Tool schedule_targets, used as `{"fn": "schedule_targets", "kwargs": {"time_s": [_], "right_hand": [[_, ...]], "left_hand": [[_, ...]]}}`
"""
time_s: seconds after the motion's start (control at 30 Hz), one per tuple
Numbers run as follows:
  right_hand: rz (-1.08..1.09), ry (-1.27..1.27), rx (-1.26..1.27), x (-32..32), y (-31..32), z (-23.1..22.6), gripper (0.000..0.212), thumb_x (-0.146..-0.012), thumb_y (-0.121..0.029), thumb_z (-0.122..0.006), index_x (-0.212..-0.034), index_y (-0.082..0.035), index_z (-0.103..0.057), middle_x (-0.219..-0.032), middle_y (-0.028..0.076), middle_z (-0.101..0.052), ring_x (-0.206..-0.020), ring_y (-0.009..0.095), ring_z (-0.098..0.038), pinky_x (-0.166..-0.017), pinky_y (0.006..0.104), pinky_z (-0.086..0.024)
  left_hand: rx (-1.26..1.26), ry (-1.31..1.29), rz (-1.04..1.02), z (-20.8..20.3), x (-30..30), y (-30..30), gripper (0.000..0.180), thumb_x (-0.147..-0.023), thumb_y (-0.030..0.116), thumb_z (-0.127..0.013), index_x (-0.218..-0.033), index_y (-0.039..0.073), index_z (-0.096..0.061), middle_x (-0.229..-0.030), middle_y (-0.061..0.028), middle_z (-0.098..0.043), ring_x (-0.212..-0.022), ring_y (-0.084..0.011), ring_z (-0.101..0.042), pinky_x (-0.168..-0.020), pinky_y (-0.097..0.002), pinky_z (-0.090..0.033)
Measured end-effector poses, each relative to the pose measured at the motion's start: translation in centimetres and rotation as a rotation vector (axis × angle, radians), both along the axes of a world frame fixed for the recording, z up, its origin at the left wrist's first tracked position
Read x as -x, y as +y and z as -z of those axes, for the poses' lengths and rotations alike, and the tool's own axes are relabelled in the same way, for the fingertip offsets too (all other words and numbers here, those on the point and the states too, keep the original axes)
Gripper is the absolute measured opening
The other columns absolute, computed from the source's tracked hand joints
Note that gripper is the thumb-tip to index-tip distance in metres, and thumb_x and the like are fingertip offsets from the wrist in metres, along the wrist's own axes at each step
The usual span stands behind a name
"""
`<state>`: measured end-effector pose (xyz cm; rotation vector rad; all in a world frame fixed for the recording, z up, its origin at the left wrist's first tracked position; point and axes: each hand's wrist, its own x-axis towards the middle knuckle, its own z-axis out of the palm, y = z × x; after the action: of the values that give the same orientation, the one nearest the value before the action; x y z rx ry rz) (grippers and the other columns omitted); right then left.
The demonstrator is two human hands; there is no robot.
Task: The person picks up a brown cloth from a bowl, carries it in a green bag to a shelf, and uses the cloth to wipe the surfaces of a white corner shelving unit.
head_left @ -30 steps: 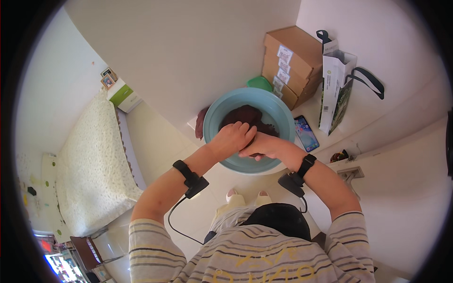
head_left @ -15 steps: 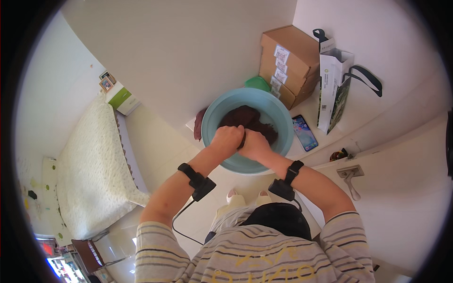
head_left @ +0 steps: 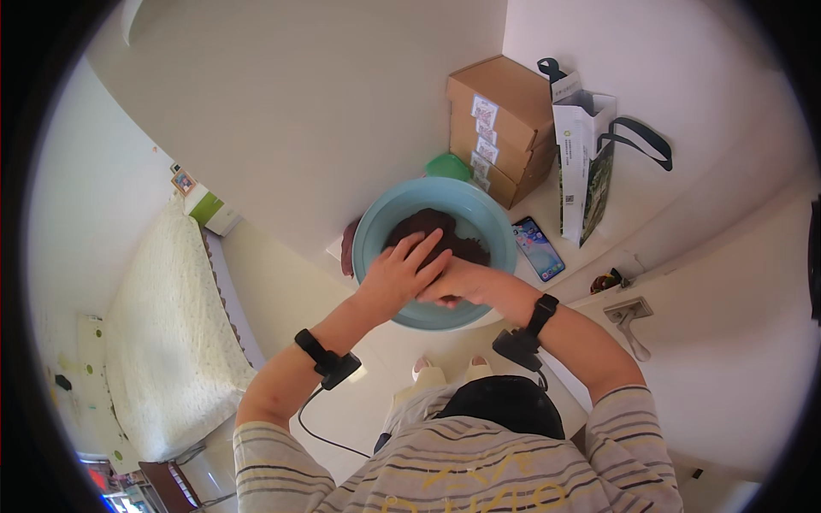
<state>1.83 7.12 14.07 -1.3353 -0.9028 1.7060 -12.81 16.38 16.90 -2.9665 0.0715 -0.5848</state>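
Observation:
A light blue basin holds a wet-looking dark brown cloth, bunched over much of its bottom. Over the basin's near part, my left hand is open, its fingers spread across the cloth and reaching toward my right hand. My right hand is curled beside it, and a bit of dark cloth shows at its fingers. The left fingertips overlap the right hand's knuckle side, hiding part of its grip. Each forearm wears a black strap with a small box.
Behind the basin stand stacked cardboard boxes, a green item and a white paper bag. A phone lies to the right. Another dark red cloth hangs at the basin's left. A door handle and a bed flank me.
My hands were pressed together round the twisted cloth; now the left one has let go and spread its fingers. The whole view has shifted slightly, so the basin appears lower and further left.

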Motion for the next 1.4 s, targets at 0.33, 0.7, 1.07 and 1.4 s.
{"fn": "schedule_targets", "kwargs": {"time_s": [0.33, 0.7, 1.07, 1.4], "right_hand": [[-0.035, -0.823, -0.277, 1.8, 1.3, 2.1, 0.017, -0.064, -0.015, -0.064, -0.074, -0.002, -0.065, -0.076, 0.016, -0.067, -0.071, 0.031, -0.065, -0.060, 0.0394, -0.051], [0.165, -1.107, -0.140, 3.8, 1.4, 3.3, 0.041, -0.062, -0.019, -0.073, -0.099, -0.006, -0.061, -0.081, 0.016, -0.066, -0.084, 0.036, -0.064, -0.074, 0.0461, -0.052], [0.507, -0.033, -0.506, 1.7, 0.2, 1.1, 0.053, -0.083, -0.005, -0.067, -0.130, -0.009, -0.042, -0.105, 0.007, -0.052, -0.092, 0.015, -0.055, -0.077, 0.0271, -0.049], [0.903, -1.439, -0.522, -10.0, -2.4, -7.7, 0.054, -0.082, -0.017, -0.062, -0.134, -0.014, -0.044, -0.104, 0.016, -0.057, -0.093, 0.034, -0.058, -0.072, 0.0452, -0.048]], "left_hand": [[-0.041, 0.143, -0.233, 4.3, -0.4, 0.6, 0.017, -0.069, 0.007, -0.063, -0.081, 0.007, -0.050, -0.073, -0.0072, -0.053, -0.061, -0.0196, -0.060, -0.048, -0.0284, -0.048], [0.254, 0.298, -0.394, 5.5, -0.1, 0.6, 0.029, -0.063, 0.004, -0.068, -0.087, 0.005, -0.051, -0.077, -0.0138, -0.062, -0.066, -0.0318, -0.064, -0.058, -0.0415, -0.052], [1.763, 0.007, -0.442, 1.1, 0.2, 1.5, 0.067, -0.077, 0.013, -0.076, -0.132, 0.007, -0.039, -0.093, -0.0038, -0.063, -0.081, -0.0098, -0.062, -0.062, -0.0231, -0.051], [1.874, -0.233, -0.181, 1.1, 0.8, -0.6, 0.069, -0.077, 0.021, -0.078, -0.132, -0.003, -0.044, -0.124, -0.0100, -0.055, -0.115, -0.0183, -0.051, -0.100, -0.0324, -0.038]]}}
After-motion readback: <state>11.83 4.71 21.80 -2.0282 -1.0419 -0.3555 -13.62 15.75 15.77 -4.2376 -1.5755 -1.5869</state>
